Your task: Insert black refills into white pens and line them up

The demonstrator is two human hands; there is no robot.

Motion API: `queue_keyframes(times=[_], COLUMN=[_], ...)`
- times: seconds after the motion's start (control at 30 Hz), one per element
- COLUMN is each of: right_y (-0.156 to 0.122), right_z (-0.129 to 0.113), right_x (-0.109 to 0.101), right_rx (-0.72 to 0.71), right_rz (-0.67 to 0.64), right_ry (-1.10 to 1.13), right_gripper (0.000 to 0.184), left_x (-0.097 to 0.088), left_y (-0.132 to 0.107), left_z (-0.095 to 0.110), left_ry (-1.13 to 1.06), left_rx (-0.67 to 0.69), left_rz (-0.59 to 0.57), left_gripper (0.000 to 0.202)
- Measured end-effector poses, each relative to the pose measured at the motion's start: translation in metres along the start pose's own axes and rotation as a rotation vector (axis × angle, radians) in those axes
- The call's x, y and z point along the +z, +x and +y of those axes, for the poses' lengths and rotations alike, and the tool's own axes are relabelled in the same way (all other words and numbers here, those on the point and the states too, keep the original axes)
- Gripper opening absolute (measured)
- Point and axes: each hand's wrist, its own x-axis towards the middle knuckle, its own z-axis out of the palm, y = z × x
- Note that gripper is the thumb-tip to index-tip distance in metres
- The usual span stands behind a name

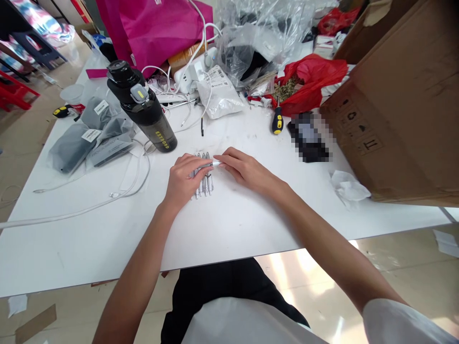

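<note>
Between my two hands a silver-white pen point(216, 163) lies crosswise, held just over a row of pens. My left hand point(186, 174) is closed round its left part, thumb and fingers pressed on it. The fingertips of my right hand point(244, 167) pinch its right end. Under it, several silver pens point(206, 186) lie side by side on the white table point(222, 229), pointing away from me; my left hand hides part of them. A thin black pen refill point(202, 127) lies farther back.
A dark water bottle point(150, 114) stands back left, near wrapped packages point(77, 148) and white cables point(138, 177). A screwdriver point(277, 120), a red plastic bag point(311, 76) and a white parcel point(220, 95) lie behind. A large cardboard box point(401, 110) stands at right.
</note>
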Motion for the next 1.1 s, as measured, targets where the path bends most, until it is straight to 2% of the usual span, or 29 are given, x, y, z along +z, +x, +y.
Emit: queue_keyframes(times=[0.13, 0.67, 0.8, 0.97, 1.1], right_y=[-0.0003, -0.0013, -0.0017, -0.0019, -0.0019], right_z=[0.0012, -0.0009, -0.0016, -0.0017, -0.0020], right_x=[0.0005, 0.0006, 0.0005, 0.0012, 0.0017], right_rx=[0.005, 0.031, 0.010, 0.018, 0.043], right_rz=[0.030, 0.012, -0.013, -0.026, -0.039], right_ry=[0.046, 0.040, 0.009, -0.009, -0.045], right_gripper=[0.027, 0.021, 0.028, 0.026, 0.034], left_x=[-0.0006, 0.0019, 0.0026, 0.0030, 0.0037], left_y=[0.0004, -0.0020, -0.0028, -0.0033, -0.0039], left_z=[0.0007, 0.0014, 0.0001, -0.0007, -0.0014], left_ry=[-0.004, -0.014, -0.010, -0.003, 0.010], left_rx=[0.003, 0.025, 0.038, 0.057, 0.067], left_rz=[0.019, 0.017, 0.024, 0.018, 0.016], left_gripper=[0.008, 0.011, 0.013, 0.015, 0.011])
